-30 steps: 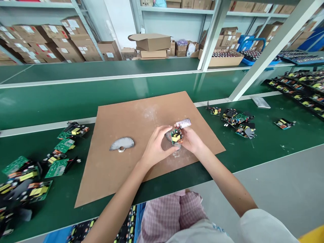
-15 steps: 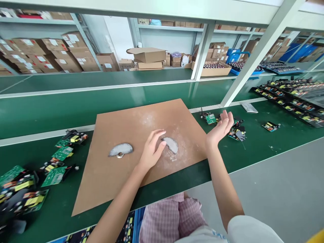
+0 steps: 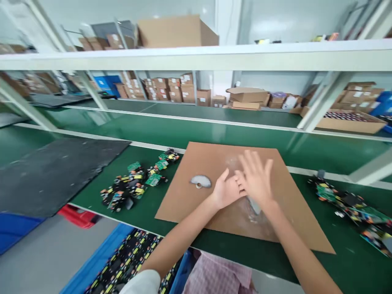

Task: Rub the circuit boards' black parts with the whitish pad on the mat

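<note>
Above a brown cardboard sheet (image 3: 190,208), my two hands meet, palms toward each other. My left hand (image 3: 228,188) is palm up with its fingers stretched out, holding nothing. Over its fingertips is my right hand (image 3: 255,177), fingers spread and slightly blurred, also holding nothing. Under my right hand a grey flat piece (image 3: 254,205) lies on the cardboard, mostly hidden. Farther left on the sheet rests a grey half-round piece (image 3: 201,180) with a small ring (image 3: 199,185) at its lower edge. Whitish dust marks the cardboard around my hands.
Several green circuit boards (image 3: 154,179) are piled left of the cardboard, with more boards (image 3: 346,204) on the right. A black mat (image 3: 61,171) covers the bench's left end. Below the edge stands a blue crate (image 3: 101,253) of boards. A shelf beam (image 3: 196,60) crosses overhead.
My right hand has come from beyond the cardboard's right edge to meet my left hand over the sheet. The view has turned left, bringing the black mat and blue crate into sight.
</note>
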`<state>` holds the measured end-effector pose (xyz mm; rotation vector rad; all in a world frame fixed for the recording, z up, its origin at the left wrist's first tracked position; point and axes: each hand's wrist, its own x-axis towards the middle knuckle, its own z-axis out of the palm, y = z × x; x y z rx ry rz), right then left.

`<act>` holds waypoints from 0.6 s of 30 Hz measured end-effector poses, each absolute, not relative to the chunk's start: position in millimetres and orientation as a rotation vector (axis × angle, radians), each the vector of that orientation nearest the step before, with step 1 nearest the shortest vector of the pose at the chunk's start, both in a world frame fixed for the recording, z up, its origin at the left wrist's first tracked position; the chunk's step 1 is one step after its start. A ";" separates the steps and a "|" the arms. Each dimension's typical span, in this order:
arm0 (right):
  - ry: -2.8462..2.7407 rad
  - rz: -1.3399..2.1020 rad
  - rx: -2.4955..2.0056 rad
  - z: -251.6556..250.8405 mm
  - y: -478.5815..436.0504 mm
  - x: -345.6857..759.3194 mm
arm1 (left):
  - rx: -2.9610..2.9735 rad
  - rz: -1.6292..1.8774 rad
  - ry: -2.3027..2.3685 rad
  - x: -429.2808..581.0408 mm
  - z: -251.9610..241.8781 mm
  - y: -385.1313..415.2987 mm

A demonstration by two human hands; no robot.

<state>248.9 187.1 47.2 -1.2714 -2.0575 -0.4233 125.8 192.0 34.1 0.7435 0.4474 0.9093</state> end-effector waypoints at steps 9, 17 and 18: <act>-1.938 -0.564 -1.115 17.0 182.6 267.2 | 0.684 0.678 0.391 115.6 17.8 201.9; -1.597 -0.269 -1.074 10.4 194.1 322.6 | 1.787 1.024 1.416 24.6 49.5 191.3; -1.596 -0.264 -1.059 11.6 192.3 321.0 | 1.841 1.019 1.541 2.8 51.3 186.8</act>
